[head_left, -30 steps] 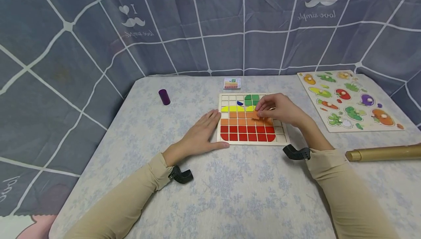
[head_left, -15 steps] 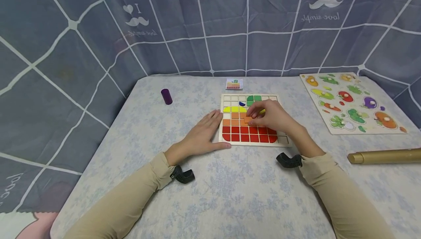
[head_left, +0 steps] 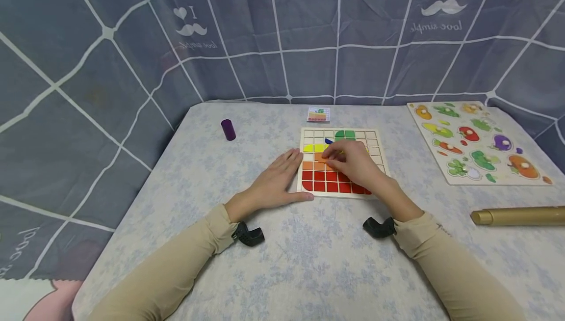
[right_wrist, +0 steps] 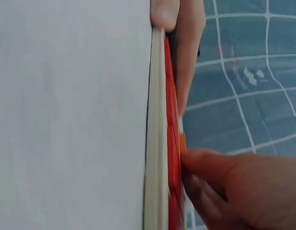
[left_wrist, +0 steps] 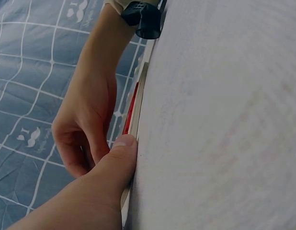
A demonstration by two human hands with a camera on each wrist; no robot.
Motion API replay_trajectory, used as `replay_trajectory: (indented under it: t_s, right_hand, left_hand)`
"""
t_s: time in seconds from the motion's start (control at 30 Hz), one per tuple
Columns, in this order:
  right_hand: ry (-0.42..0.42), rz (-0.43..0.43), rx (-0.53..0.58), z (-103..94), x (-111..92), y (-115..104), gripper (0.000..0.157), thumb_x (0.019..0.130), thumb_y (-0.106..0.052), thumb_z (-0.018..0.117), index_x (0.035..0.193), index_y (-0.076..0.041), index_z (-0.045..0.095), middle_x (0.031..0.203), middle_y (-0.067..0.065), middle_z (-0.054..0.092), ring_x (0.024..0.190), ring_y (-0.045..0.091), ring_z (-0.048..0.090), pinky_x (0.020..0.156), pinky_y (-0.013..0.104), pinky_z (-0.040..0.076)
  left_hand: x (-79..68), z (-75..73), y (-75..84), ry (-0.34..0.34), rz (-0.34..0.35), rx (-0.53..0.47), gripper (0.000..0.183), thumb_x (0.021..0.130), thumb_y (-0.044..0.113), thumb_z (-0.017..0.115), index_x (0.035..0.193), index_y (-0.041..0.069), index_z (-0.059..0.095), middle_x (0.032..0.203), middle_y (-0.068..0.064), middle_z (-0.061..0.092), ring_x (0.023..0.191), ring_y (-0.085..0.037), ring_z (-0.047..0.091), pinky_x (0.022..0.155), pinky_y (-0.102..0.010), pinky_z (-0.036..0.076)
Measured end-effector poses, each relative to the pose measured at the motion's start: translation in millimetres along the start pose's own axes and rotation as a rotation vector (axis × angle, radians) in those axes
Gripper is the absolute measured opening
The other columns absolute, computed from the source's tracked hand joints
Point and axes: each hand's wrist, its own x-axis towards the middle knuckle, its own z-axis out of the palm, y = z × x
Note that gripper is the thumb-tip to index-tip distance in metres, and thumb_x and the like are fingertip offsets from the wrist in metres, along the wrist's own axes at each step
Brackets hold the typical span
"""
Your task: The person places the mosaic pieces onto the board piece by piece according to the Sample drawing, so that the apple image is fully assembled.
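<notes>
A pale wooden grid board (head_left: 380, 158) lies on the table in the head view. Red tiles (head_left: 320, 181) fill its two near rows, with orange and yellow tiles (head_left: 310, 148) beyond them, then green tiles (head_left: 345, 134) and a small blue piece (head_left: 328, 141). My left hand (head_left: 275, 181) rests flat at the board's left edge, its thumb along the near corner. Above the orange rows my right hand (head_left: 355, 164) pinches an orange tile (right_wrist: 182, 142) between thumb and fingers. That hand covers the middle of the board.
Behind the board lies a small picture card (head_left: 318, 114) of a coloured grid. A purple cylinder (head_left: 228, 129) is at the back left. To the right are a vegetable knob puzzle (head_left: 448, 176) and a gold tube (head_left: 516, 216). A grey-blue curtain (head_left: 247, 26) hangs behind the table.
My right hand has moved left across the board with the orange tile, from the right side of the orange rows toward their left part. The left hand stays at the board's edge.
</notes>
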Motion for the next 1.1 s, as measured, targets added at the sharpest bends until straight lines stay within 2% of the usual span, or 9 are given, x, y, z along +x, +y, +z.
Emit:
replay_trajectory:
  t_s: [0.47, 0.6, 0.8, 0.97, 1.1]
  right_hand:
    - [0.035, -0.103, 0.047, 20.3, 8, -7, 0.015, 0.096, -0.002, 0.076, 0.111, -0.003, 0.080, 0.111, 0.011, 0.079, 0.102, 0.026, 0.077, 0.092, 0.045, 0.064]
    - [0.011, -0.117, 0.022, 20.9, 7, -9, 0.020, 0.097, -0.002, 0.074, 0.117, -0.003, 0.079, 0.116, 0.011, 0.078, 0.109, 0.027, 0.076, 0.098, 0.045, 0.062]
    - [-0.031, -0.150, 0.011, 21.4, 5, -12, 0.025, 0.097, -0.004, 0.074, 0.122, -0.001, 0.076, 0.118, 0.012, 0.077, 0.106, 0.025, 0.076, 0.097, 0.044, 0.062]
    - [-0.030, -0.181, -0.065, 21.8, 3, -13, 0.023, 0.098, -0.007, 0.074, 0.119, -0.001, 0.078, 0.122, 0.012, 0.076, 0.118, 0.029, 0.070, 0.107, 0.048, 0.056]
    - [-0.038, -0.209, -0.135, 22.1, 1, -14, 0.026, 0.098, -0.009, 0.073, 0.123, 0.000, 0.077, 0.127, 0.015, 0.075, 0.126, 0.034, 0.065, 0.114, 0.051, 0.050]
  left_hand:
    - [-0.5, -0.8, 1.3, 0.002, 0.008, 0.002, 0.112, 0.095, 0.072, 0.061, 0.169, 0.005, 0.009, 0.178, -0.012, 0.008, 0.166, -0.023, 0.003, 0.136, -0.039, 0.011]
    - [-0.3, -0.8, 0.6, 0.000, 0.011, 0.007, 0.112, 0.095, 0.073, 0.060, 0.169, 0.005, 0.009, 0.178, -0.012, 0.008, 0.166, -0.023, 0.003, 0.136, -0.039, 0.010]
    - [0.8, -0.1, 0.1, -0.001, 0.010, 0.004, 0.113, 0.095, 0.073, 0.060, 0.169, 0.005, 0.009, 0.178, -0.012, 0.007, 0.166, -0.022, 0.002, 0.136, -0.039, 0.010]
    - [0.9, -0.2, 0.0, -0.001, 0.009, 0.001, 0.112, 0.095, 0.073, 0.060, 0.169, 0.006, 0.009, 0.178, -0.011, 0.008, 0.166, -0.021, 0.001, 0.136, -0.038, 0.010]
    - [1.3, 0.3, 0.0, -0.006, 0.007, 0.009, 0.112, 0.096, 0.073, 0.060, 0.169, 0.006, 0.009, 0.178, -0.011, 0.007, 0.166, -0.021, 0.001, 0.136, -0.037, 0.009]
